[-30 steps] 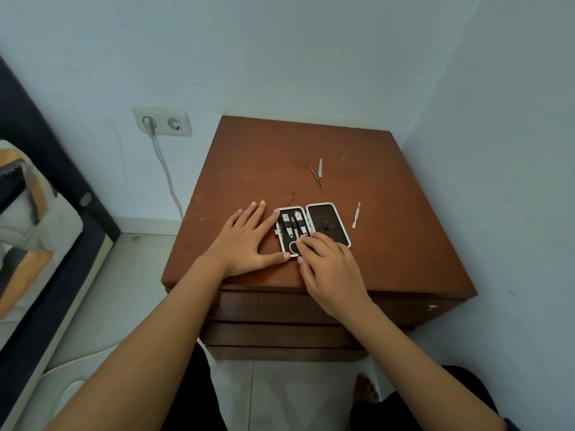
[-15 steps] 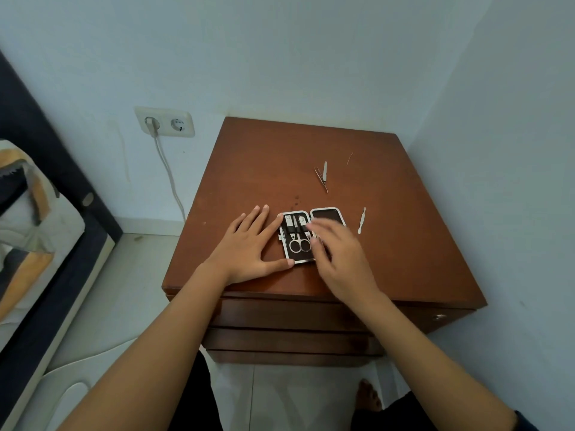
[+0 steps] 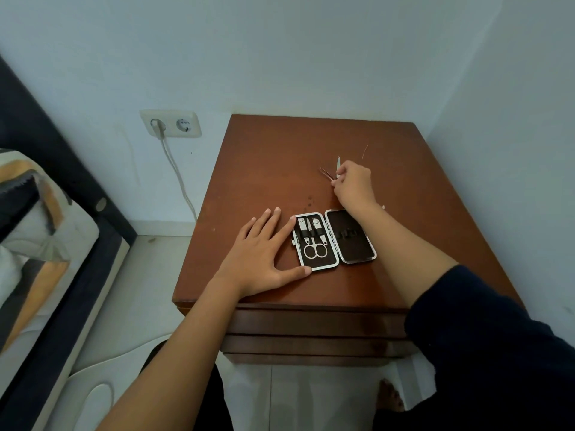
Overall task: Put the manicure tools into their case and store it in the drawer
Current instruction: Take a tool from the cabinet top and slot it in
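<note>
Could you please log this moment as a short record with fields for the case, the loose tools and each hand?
case: open flat on the nightstand, both halves up
in case: scissors and two small tools, left half
right half: empty
loose tools: tweezers and a slim tool at the far side
left hand: flat beside the case, touching its edge
right hand: reaching over the loose tools; grasp unclear
drawers: closed

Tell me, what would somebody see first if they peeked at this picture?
Probably the open manicure case lying flat on the brown nightstand, with little scissors strapped into its left half. The left hand rests flat beside the case, touching its edge. The right hand reaches further back to the loose metal tools lying there.
</note>
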`<action>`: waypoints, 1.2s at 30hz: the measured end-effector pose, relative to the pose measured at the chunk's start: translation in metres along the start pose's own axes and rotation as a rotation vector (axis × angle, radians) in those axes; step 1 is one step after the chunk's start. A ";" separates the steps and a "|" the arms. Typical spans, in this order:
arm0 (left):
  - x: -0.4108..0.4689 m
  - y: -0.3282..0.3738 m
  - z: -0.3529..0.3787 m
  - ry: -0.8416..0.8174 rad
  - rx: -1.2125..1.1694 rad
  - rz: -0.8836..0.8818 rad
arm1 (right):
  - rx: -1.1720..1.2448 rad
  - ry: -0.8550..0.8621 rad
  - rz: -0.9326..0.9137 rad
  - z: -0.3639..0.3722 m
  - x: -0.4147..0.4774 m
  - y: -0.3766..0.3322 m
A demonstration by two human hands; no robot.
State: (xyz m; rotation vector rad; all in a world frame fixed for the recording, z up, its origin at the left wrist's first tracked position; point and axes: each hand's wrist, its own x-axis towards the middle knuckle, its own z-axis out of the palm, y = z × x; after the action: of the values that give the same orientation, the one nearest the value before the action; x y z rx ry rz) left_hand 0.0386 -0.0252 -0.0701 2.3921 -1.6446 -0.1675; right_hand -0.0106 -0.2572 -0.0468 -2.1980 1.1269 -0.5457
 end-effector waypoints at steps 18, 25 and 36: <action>-0.001 0.002 -0.003 -0.006 -0.025 -0.021 | 0.397 -0.297 -0.122 -0.051 -0.066 0.022; -0.001 0.001 -0.002 0.007 -0.046 -0.021 | 0.275 -0.428 -0.160 -0.056 -0.051 0.016; 0.000 0.002 -0.003 0.011 -0.063 -0.023 | -0.069 -0.569 -0.229 -0.053 -0.045 0.009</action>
State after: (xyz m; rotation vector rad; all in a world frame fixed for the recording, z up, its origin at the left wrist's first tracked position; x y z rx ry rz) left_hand 0.0378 -0.0252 -0.0666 2.3619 -1.5837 -0.2065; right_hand -0.0724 -0.2416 -0.0181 -2.3399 0.6049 0.0422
